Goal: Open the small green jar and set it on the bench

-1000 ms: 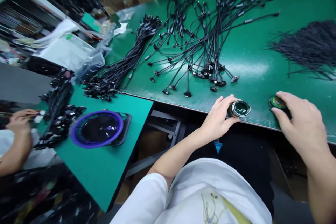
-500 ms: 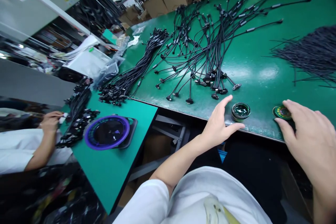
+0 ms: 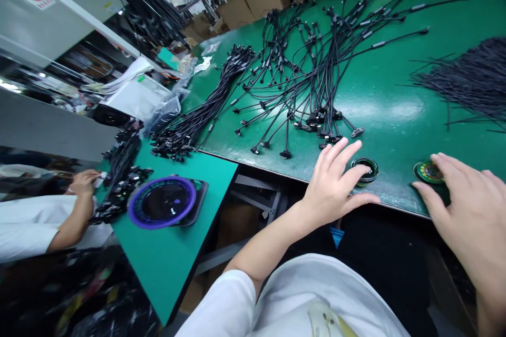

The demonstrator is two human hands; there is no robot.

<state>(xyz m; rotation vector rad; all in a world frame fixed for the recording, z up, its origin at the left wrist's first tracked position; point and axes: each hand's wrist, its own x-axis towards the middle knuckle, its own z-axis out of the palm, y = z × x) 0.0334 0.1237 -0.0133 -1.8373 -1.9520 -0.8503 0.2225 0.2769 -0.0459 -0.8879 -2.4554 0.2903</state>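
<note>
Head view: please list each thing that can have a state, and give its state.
left hand: open, fingers spread, at the small tin
right hand: open, fingertips on the lid
small tin: uncovered, upright near the table edge
lid: off the tin, lying flat
black cables: loose, spread on the green table
round purple-rimmed device: flat on the side table

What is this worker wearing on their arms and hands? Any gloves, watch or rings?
Both hands are bare: no gloves show on the left hand or the right hand, and no ring or watch is visible. The left arm has a short white sleeve ending near the elbow, part of a white shirt with a pale yellowish print on the front. The right forearm is uncovered as far as it shows.
</note>
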